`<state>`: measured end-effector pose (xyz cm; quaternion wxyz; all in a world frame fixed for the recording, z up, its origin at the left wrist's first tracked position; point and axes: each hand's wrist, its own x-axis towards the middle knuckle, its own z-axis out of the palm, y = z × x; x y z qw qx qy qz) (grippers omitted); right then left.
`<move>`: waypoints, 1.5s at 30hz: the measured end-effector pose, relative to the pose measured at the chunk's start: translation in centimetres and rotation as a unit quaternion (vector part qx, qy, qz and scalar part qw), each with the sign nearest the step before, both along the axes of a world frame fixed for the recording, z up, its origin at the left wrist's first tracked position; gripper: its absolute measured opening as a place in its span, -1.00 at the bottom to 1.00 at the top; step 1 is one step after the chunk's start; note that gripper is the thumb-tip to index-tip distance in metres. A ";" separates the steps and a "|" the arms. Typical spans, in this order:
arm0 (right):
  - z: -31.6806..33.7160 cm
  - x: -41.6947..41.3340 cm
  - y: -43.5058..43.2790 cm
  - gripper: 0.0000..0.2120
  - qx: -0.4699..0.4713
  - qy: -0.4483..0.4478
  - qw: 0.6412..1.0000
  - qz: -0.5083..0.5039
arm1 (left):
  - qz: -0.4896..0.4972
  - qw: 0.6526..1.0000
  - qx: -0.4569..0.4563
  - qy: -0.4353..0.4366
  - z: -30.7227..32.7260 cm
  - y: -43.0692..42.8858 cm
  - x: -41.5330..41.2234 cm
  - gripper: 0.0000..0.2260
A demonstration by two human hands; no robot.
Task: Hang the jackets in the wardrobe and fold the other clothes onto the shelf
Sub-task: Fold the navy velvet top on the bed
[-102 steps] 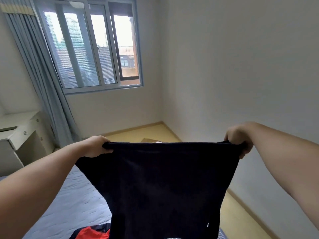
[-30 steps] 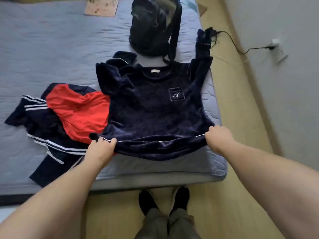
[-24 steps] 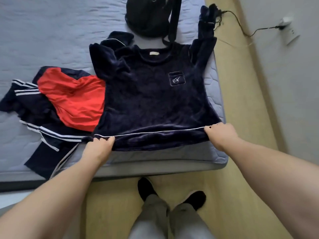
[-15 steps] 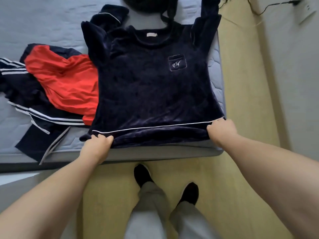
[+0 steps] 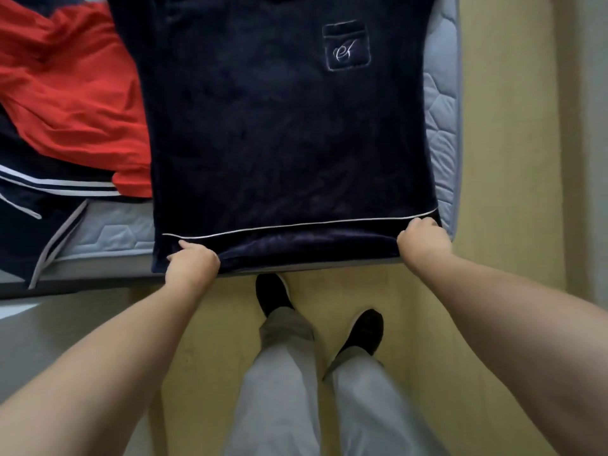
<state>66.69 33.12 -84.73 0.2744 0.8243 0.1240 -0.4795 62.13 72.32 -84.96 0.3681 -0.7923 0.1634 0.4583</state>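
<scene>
A dark navy velvet top (image 5: 279, 126) with a small embroidered chest pocket and a thin white line near its hem lies flat, front up, on the grey quilted mattress (image 5: 441, 103). Its hem hangs slightly over the mattress's near edge. My left hand (image 5: 192, 263) grips the hem at its left corner. My right hand (image 5: 424, 238) grips the hem at its right corner. The top's collar and sleeves are out of frame above.
A red and navy jacket (image 5: 65, 93) with white stripes lies crumpled on the mattress, left of the top and touching it. My legs and black shoes (image 5: 273, 294) stand on the yellow wooden floor (image 5: 503, 159). A wall runs along the far right.
I held the top up in the air, then laid it on the mattress and drew the hem toward me, smoothing it. My view has tilted down and come closer.
</scene>
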 end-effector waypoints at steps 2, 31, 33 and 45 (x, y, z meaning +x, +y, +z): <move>-0.3 0.9 0.1 -0.58 -0.004 0.022 0.998 -0.054 | 0.041 0.999 0.006 0.029 -0.1 -0.3 0.9 -0.57; -1.5 60.4 -14.4 -0.21 0.298 -0.141 0.903 -0.276 | 0.563 0.694 -0.366 -0.261 -0.5 -37.0 55.9 -0.75; -1.7 60.8 -15.2 -0.42 0.303 -0.145 0.923 -0.189 | 0.586 0.678 -0.353 -0.269 -1.3 -37.8 56.0 -0.75; 10.8 59.2 -16.9 -0.66 0.260 0.096 0.961 -0.024 | 0.804 0.370 -0.422 -0.196 1.6 -38.3 53.6 -0.93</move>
